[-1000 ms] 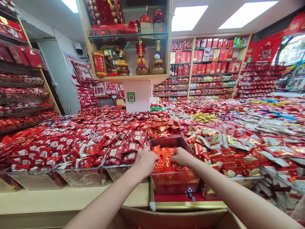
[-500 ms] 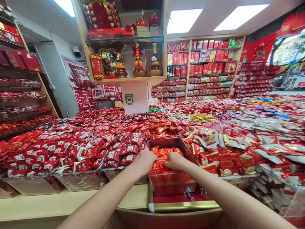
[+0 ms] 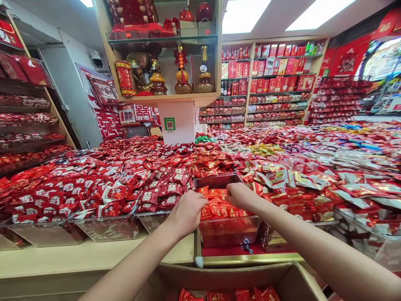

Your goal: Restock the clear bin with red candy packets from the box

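A clear bin (image 3: 228, 232) holds rows of small red packets (image 3: 219, 210) with gold print. My left hand (image 3: 187, 211) is at the bin's left side, its curled fingers reaching over the packets; the fingertips are partly hidden. Over the back right of the same bin is my right hand (image 3: 240, 195), fingers bent down and closed, and what they hold, if anything, is hidden. Below the bin stands an open cardboard box (image 3: 238, 274) with more red packets (image 3: 217, 296) inside.
Clear bins heaped with red packets (image 3: 50, 205) stand to the left, and red and white packets (image 3: 291, 200) to the right. A metal clip (image 3: 247, 246) lies before the bin. A display cabinet (image 3: 163, 99) stands behind.
My right hand has moved up toward the bin's back right. My left hand has shifted slightly down and left. The view has tilted down, showing packets in the cardboard box.
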A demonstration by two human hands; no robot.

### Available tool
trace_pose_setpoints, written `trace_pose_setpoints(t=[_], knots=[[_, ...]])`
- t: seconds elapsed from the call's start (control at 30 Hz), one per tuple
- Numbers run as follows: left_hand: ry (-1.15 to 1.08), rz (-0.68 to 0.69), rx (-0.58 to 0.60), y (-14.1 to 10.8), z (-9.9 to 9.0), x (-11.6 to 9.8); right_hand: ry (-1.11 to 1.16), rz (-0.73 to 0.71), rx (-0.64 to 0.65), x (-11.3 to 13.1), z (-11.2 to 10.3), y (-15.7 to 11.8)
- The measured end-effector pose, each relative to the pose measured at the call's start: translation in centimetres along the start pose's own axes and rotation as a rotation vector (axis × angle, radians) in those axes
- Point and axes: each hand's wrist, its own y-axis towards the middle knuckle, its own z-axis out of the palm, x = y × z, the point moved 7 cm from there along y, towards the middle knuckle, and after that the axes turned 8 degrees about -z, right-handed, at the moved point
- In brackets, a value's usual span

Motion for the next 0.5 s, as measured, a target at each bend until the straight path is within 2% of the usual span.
trace_pose_setpoints(t=[0.07, 0.13, 0.2, 0.23, 0.33, 0.4, 0.5], knots=[[-0.073, -0.002, -0.080, -1.4, -0.5, -0.6, -0.048, -0.023, 0.066, -0.3, -0.2, -0.4], [-0.211, 0.015, -0.211, -3.3, -0.9, -1.4, -0.087, -0.040, 0.146, -0.3, 0.2, -0.9], [-0.341, 0.060, -0.332, -5.6, -0.6, -2.2, -0.114, -0.071, 0.185, 0.0, 0.8, -1.4], [-0.368, 0.105, -0.353, -6.7, -0.1, -2.8, -0.124, -0.087, 0.184, 0.2, 1.1, -1.6], [-0.382, 0.274, -0.357, -9.7, 2.1, -4.5, -0.141, -0.085, 0.147, 0.1, 1.9, -2.0], [-0.437, 0.256, -0.315, -10.6, 3.6, -4.5, -0.120, -0.046, 0.124, -0.4, 2.3, -2.0], [-0.540, 0.186, -0.094, -10.8, 6.8, -4.8, -0.063, 0.000, -0.011, -1.0, 1.8, -2.2]])
